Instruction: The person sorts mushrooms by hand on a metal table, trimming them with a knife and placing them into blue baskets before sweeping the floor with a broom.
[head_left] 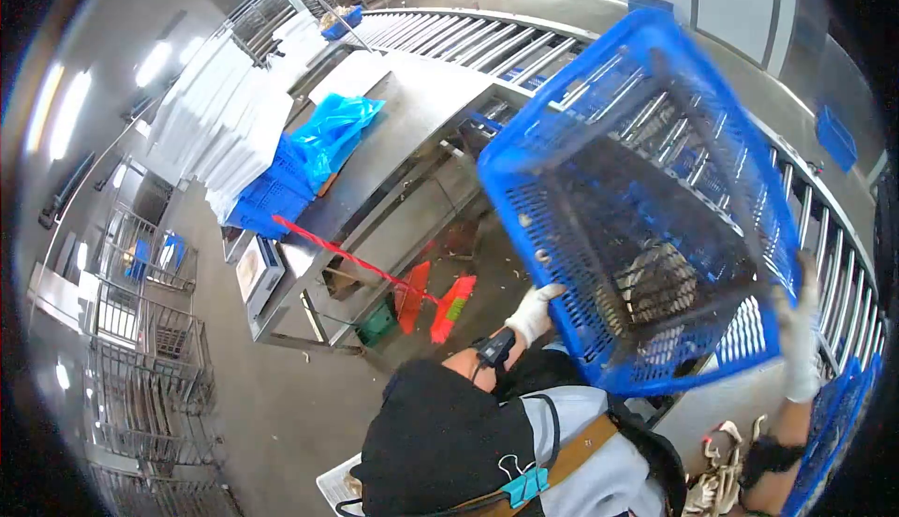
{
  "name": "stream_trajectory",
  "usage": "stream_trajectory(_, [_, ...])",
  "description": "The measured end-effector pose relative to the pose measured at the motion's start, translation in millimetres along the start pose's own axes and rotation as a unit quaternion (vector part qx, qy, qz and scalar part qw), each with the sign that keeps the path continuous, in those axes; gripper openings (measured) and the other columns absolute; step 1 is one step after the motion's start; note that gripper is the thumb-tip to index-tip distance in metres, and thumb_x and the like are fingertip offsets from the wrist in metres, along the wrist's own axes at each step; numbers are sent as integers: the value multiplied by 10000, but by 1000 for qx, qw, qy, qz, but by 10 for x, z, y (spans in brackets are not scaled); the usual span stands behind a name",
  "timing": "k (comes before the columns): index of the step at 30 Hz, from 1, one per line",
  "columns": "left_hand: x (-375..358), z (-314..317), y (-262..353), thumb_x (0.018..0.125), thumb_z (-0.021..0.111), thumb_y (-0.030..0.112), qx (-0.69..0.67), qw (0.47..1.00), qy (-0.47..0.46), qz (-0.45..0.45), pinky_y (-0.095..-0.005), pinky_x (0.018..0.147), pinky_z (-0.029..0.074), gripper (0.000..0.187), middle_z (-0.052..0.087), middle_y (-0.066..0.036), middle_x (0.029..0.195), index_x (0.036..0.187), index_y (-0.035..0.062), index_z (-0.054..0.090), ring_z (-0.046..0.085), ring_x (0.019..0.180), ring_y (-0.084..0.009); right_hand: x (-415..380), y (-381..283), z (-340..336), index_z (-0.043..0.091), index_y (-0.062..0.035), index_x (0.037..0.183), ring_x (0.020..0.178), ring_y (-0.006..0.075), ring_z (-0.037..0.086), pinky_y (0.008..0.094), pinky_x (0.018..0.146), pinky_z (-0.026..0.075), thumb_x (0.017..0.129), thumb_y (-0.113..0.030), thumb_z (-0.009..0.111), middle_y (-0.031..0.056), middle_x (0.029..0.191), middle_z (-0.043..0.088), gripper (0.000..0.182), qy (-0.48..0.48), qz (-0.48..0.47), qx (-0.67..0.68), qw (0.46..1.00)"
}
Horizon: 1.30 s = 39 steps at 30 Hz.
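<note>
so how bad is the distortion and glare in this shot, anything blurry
Head view: strong fisheye, so the roller conveyor bows into an arc and the corners go black; ceiling lights glare white on the shiny floor at upper left; the blue crate, gripped by the gloved left hand and right hand, looks slightly soft, as do the wire racks near the rim.

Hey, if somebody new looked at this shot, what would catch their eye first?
The big blue crate, tilted and held up at the right by the gloved left hand and right hand, in front of the curved roller conveyor. Next, the red broom leaning by the steel table at centre.
</note>
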<state>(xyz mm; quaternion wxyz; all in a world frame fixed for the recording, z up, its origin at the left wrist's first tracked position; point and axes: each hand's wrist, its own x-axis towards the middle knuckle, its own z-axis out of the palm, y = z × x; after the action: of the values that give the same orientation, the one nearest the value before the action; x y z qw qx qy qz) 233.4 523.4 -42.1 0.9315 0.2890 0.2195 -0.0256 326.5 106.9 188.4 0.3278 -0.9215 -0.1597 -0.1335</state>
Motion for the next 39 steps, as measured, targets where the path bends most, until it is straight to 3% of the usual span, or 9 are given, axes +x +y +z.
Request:
stream_trajectory(6, [195, -1377, 67, 822, 602, 120, -90, 964, 239, -80, -474, 973, 445, 341, 617, -135, 1065, 1150, 37, 557, 590, 1001, -306, -334, 29, 1482, 497, -12, 1253, 1054, 354, 565, 417, 917, 452, 806, -151, 647, 221, 1132, 575, 492, -247, 62, 21, 967])
stream_trajectory(8, [173, -958, 246, 832, 594, 181, -46, 929, 356, -86, -441, 948, 450, 262, 621, -120, 1020, 1068, 69, 578, 587, 969, -289, -659, 312, 1787, 513, -13, 1216, 1032, 371, 570, 422, 887, 459, 816, -219, 655, 225, 1088, 581, 472, -351, 73, 7, 934])
stream_trajectory(13, [763, -2065, 193, 809, 607, 216, 30, 874, 482, -64, -395, 769, 424, 99, 554, 5, 847, 838, 174, 522, 528, 829, -205, -1702, 776, 2138, 489, -35, 1237, 1057, 388, 560, 424, 909, 453, 858, -267, 628, 242, 1121, 576, 466, -378, 249, 86, 888])
stream_trajectory(20, [1949, -1839, 522, 816, 609, 133, 46, 913, 403, -54, -356, 791, 483, 90, 579, -45, 870, 883, 96, 562, 547, 787, -195, -1141, 683, 2094, 514, 0, 1214, 1052, 388, 575, 412, 908, 465, 860, -246, 622, 240, 1136, 589, 445, -320, 383, 64, 864])
stream_trajectory(26, [2621, -1590, 719, 842, 577, 130, 268, 882, 383, -60, -376, 749, 515, 166, 592, -91, 863, 926, -13, 581, 570, 767, -215, -817, 821, 2146, 521, 35, 1214, 1048, 336, 614, 363, 881, 486, 869, -184, 623, 247, 1123, 612, 421, -263, 377, 46, 887])
stream_trajectory(28, [2497, -1124, 779, 833, 578, 129, 90, 875, 474, -44, -393, 747, 521, 174, 608, -101, 881, 923, -18, 592, 581, 766, -226, -706, 774, 2172, 515, 28, 1218, 1070, 362, 589, 387, 897, 474, 870, -211, 609, 253, 1133, 602, 433, -269, 403, 57, 873])
stream_trajectory(30, [2390, -1787, 755, 807, 595, 154, 147, 898, 409, -63, -423, 706, 528, 151, 602, -101, 847, 896, 33, 607, 596, 731, -266, -758, 811, 2261, 507, 9, 1230, 1102, 385, 555, 413, 927, 453, 872, -254, 603, 260, 1148, 583, 455, -276, 401, 57, 872])
stream_trajectory(36, [1842, -1911, 947, 825, 561, 235, 165, 894, 411, -68, -407, 843, 476, 187, 603, -98, 915, 894, 64, 589, 577, 871, -262, -513, 761, 2605, 470, -8, 1277, 1108, 404, 538, 443, 935, 438, 877, -318, 592, 261, 1159, 575, 520, -386, 391, 66, 833])
stream_trajectory(39, [1716, -1809, 1122, 833, 534, 240, 95, 882, 438, -145, -403, 758, 488, 153, 575, -72, 804, 845, 88, 537, 568, 759, -269, -250, 807, 2788, 473, -22, 1279, 1111, 397, 540, 441, 947, 434, 873, -354, 589, 250, 1171, 567, 537, -424, 335, 36, 841])
